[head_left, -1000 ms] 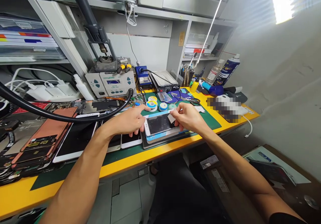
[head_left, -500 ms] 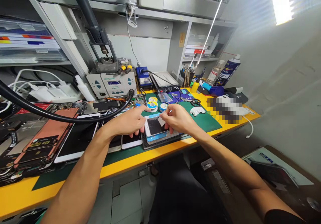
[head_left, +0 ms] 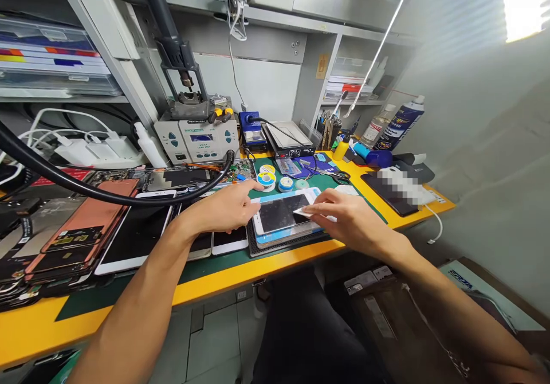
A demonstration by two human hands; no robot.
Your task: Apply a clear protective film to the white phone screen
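Note:
A white-framed smartphone [head_left: 279,216] lies face up on a light blue and silvery stack at the front of the bench, with pale smears on its dark screen. At its left end, my left hand [head_left: 227,207] grips the edge, the thumb by the corner and the index finger stretched toward the solder spools. Some of its fingers are curled and partly hidden. My right hand [head_left: 350,219] pinches a small white wipe [head_left: 304,212] against the screen's right half. Beneath the stack shows a dark perforated mat [head_left: 286,245].
Solder spools [head_left: 266,180] stand behind the phone. More phones and a white tablet [head_left: 136,232] lie to the left, under a thick black hose [head_left: 129,202]. Scissors [head_left: 341,176], a yellow bottle [head_left: 341,149] and a spray can [head_left: 399,123] are at the back right.
My right hand has moved right and flattened, bringing the wipe down along the screen. Pale smears now show on the glass. My left hand stays at the phone's left end.

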